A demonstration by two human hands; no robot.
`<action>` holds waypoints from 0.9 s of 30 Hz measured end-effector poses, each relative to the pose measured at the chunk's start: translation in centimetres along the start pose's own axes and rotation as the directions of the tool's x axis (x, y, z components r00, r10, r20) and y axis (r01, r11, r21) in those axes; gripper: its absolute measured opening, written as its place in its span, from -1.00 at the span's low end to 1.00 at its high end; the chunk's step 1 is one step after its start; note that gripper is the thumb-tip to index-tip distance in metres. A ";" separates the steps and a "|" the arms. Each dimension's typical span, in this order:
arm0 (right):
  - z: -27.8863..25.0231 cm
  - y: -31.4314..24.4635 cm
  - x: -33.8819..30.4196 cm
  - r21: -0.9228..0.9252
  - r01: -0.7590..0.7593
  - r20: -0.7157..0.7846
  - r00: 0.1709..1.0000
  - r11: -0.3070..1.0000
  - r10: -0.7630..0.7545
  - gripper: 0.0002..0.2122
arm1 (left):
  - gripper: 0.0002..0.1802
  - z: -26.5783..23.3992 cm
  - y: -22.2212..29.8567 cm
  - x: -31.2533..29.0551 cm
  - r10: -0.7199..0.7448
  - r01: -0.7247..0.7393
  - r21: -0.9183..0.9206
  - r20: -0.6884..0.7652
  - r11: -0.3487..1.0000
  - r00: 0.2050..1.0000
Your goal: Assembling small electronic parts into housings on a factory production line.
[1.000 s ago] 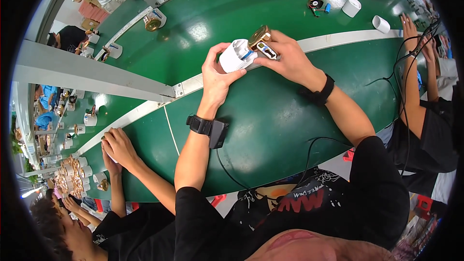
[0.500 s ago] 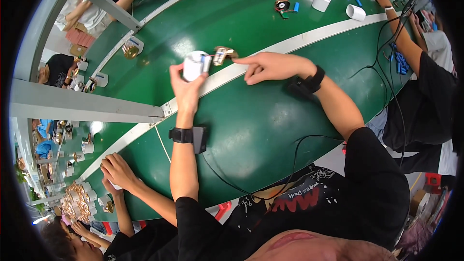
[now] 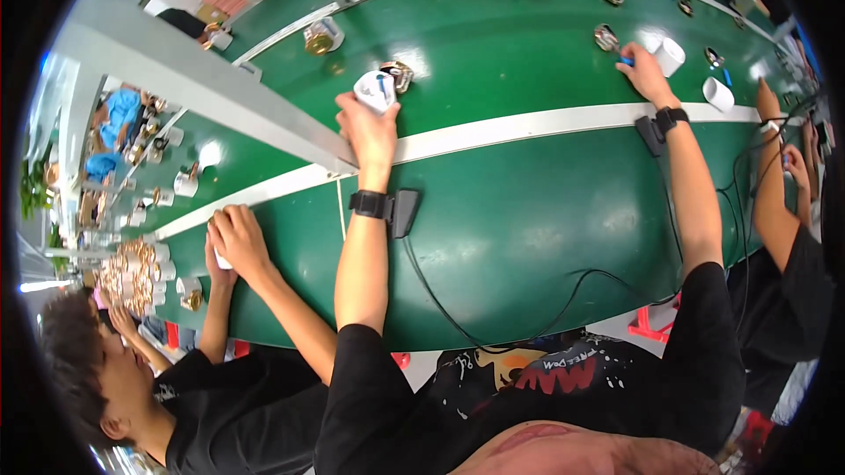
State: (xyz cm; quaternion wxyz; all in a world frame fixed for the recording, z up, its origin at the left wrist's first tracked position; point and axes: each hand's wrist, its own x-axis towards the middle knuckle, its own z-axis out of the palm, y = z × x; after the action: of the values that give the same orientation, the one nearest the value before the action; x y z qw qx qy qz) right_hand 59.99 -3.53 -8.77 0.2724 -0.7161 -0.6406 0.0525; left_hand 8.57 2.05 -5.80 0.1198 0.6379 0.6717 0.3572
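Observation:
My left hand (image 3: pixel 370 130) is closed round a white plastic housing (image 3: pixel 373 98), held just past the white rail. A blue piece shows in the housing's open end. Against its far right side is a metallic gold-coloured part (image 3: pixel 400 75); whether the two are joined cannot be seen. Far out to the right, my right hand (image 3: pixel 649 77) pinches a small blue cylinder (image 3: pixel 626 60), like a battery cell. Just beyond those fingertips lies a round metallic part (image 3: pixel 606 37). Right beside that hand a white housing (image 3: pixel 671 56) stands on the green surface.
A white rail (image 3: pixel 528 127) runs across the green table, meeting a grey metal post (image 3: pixel 220 88) at left. Another white housing (image 3: pixel 718 95) lies near the rail. Cables (image 3: pixel 598 274) trail from my wristbands. A co-worker's hands (image 3: pixel 236 242) work at my left; another person's arm (image 3: pixel 770 167) reaches in at right.
My right hand has left the gold-coloured part beside the housing and reached far right to a blue cylinder. My left hand still holds the white housing, now close to the post; the view has shifted.

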 end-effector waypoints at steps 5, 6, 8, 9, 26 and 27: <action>-2.8 -2.5 -1.2 -0.023 -0.350 0.201 0.916 0.937 0.347 -0.74 | -0.10 0.6 -1.2 0.0 0.062 -0.063 -0.166 -0.014 0.984 0.998; -3.5 -2.3 -1.7 0.157 -0.465 0.281 0.867 0.871 0.412 -0.74 | -0.06 0.7 -1.1 0.0 0.055 -0.057 -0.244 -0.013 0.968 0.998; -3.0 0.4 -2.3 0.773 -0.527 0.481 0.850 0.353 0.216 -0.75 | -0.01 1.5 -1.3 0.4 0.138 -0.155 -0.276 -0.080 0.948 0.987; -3.4 1.7 -3.6 0.795 -0.409 0.423 0.903 -0.449 -0.074 -0.74 | 0.02 1.6 -2.4 0.8 0.225 -0.254 -0.222 -0.149 0.941 0.963; -3.3 1.9 -2.2 0.479 -0.294 -0.451 0.725 0.827 0.520 -0.71 | -0.33 -0.4 2.1 -2.8 0.486 -0.533 0.003 -0.414 0.846 0.769; -3.0 1.5 -2.1 0.296 -0.315 -0.523 0.737 0.902 0.429 -0.69 | -0.33 -0.2 2.4 -3.1 0.486 -0.532 0.006 -0.417 0.846 0.768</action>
State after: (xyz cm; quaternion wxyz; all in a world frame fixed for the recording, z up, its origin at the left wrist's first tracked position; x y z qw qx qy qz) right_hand 62.23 -6.58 -7.51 0.5029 -0.7827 -0.3629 -0.0529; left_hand 10.79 -1.05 -5.07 -0.0868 0.7005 0.4618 0.5372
